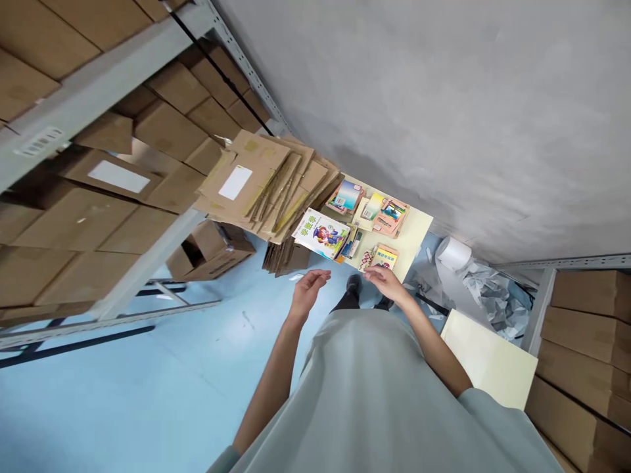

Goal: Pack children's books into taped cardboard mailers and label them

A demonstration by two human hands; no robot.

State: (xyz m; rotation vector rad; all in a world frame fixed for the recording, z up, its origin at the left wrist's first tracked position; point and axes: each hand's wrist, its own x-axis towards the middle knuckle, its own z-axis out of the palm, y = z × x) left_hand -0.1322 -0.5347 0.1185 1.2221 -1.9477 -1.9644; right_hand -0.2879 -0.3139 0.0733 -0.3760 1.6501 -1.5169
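Observation:
I look down past my pale shirt at a cream table (pixel 414 230) that carries several colourful children's books. My left hand (pixel 308 289) hangs over the blue floor with its fingers loosely curled and apart, holding nothing. It is just below a book with a cartoon cover (pixel 321 233) that sticks out over the table's edge. My right hand (pixel 387 281) reaches to the table's near edge, fingers bent, touching or nearly touching a small yellow and red book (pixel 384 256). Whether it grips that book I cannot make out.
A stack of flattened cardboard boxes (pixel 261 184) leans beside the table. Metal shelving (pixel 98 85) full of cartons fills the left. More cartons (pixel 582 341) stand at the right, with a roll of paper (pixel 453 253), crumpled grey wrapping (pixel 488 295) and a cream board (pixel 488 358).

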